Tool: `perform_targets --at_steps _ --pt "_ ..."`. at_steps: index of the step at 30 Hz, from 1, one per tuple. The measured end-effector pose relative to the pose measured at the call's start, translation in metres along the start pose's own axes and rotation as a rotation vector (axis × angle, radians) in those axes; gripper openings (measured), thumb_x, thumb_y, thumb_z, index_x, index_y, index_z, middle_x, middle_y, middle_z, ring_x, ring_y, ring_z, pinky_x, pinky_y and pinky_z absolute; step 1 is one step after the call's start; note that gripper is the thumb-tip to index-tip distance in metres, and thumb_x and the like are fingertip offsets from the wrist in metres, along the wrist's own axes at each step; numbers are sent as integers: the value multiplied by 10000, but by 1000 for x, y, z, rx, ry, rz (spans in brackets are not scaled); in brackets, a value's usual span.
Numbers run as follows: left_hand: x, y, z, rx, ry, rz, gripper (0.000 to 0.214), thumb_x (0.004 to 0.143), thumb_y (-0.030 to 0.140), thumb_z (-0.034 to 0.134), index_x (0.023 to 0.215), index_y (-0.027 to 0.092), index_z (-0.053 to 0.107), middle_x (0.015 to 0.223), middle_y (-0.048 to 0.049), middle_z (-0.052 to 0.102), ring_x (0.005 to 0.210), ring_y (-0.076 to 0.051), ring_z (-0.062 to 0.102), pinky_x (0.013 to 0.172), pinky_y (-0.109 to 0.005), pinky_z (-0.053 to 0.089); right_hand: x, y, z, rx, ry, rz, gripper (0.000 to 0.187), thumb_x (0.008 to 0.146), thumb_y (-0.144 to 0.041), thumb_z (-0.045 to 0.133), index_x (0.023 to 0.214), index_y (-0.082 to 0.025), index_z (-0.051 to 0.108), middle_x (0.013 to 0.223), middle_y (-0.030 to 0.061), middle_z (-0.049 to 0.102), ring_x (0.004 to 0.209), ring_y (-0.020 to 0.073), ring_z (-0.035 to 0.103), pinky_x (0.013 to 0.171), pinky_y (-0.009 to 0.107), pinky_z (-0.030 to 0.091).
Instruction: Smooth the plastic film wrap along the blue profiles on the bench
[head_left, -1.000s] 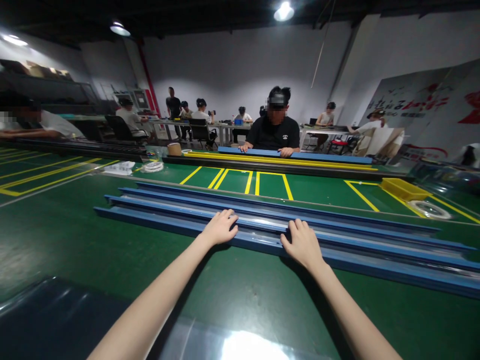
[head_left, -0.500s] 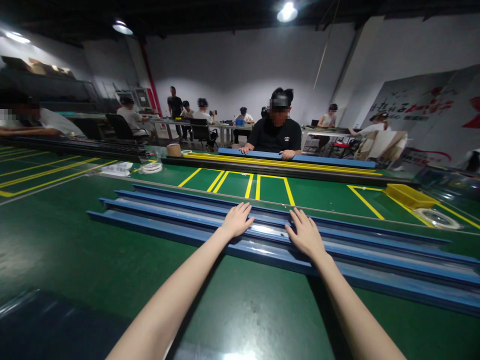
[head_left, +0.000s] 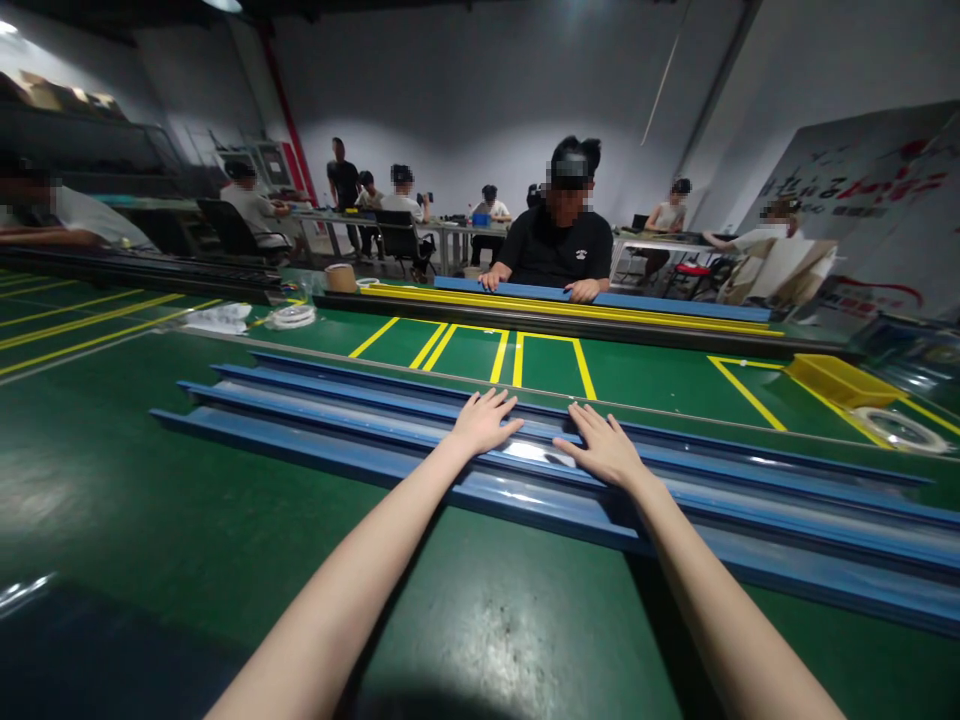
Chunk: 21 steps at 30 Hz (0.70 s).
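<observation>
**Flat press, nothing lifted**

The left hand (head_left: pixel 484 424) and right hand (head_left: pixel 604 450) lay palm-down, close together, on the long blue metal rails (head_left: pixel 337 422) stretched across the green bench (head_left: pixel 187 510). Their fingers (head_left: pixel 495 403) were spread, gripping nothing. The rails lay side by side, flat on the bench.

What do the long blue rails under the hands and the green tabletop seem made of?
Blue rails: probably coated metal or plastic profiles; glossy, straight-edged, sharp light glints. Green tabletop: smooth semi-gloss mat or coating, can't tell which; soft reflections show.
</observation>
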<state>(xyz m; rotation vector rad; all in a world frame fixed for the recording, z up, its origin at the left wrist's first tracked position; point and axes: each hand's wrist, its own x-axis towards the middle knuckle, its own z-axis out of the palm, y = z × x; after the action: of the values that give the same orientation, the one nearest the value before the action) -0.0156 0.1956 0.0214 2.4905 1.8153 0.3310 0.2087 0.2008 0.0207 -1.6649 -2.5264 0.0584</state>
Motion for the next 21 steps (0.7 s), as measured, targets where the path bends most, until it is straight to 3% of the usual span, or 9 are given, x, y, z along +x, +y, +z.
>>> perform_targets --at_steps 7,11,14,18,21 --pt "4 -1 -2 -15 -8 6 643 814 639 205 1299 250 370 1374 -41 363 1285 -221 254 1038 -441 190 7 -5 -8 -25 36 -8 710 808 -621 247 1284 -113 385 1343 139 392 1237 254 335 997 437 245" --pt "6 -1 -5 1 -15 15 675 792 665 229 1303 245 366 1360 -52 382 1266 -230 285 1031 -435 201 15 -6 -17 -55 15 -31 641 795 -637 263 1106 -142 524 1174 154 551 1056 261 511 852 382 378" --pt "11 -1 -11 14 -45 13 672 791 668 222 1293 253 384 1325 -56 430 1228 -231 347 1018 -415 227 23 -5 -20 -84 -27 6 632 778 -665 262 1018 -165 567 1075 140 605 972 256 557 761 348 411" --pt "24 -4 -20 27 -88 3 671 774 695 196 1218 282 483 1183 -53 561 1076 -237 506 872 -353 390 33 -2 -20 -120 -37 35 654 800 -658 193 975 -166 587 1032 138 620 948 252 569 709 331 415" --pt "32 -6 -23 45 -107 -1 679 746 728 199 1154 303 539 1086 -50 615 1007 -246 549 767 -324 433 40 0 -21 -145 -36 5 648 813 -640 183 918 -154 598 976 144 635 898 252 587 691 331 412"
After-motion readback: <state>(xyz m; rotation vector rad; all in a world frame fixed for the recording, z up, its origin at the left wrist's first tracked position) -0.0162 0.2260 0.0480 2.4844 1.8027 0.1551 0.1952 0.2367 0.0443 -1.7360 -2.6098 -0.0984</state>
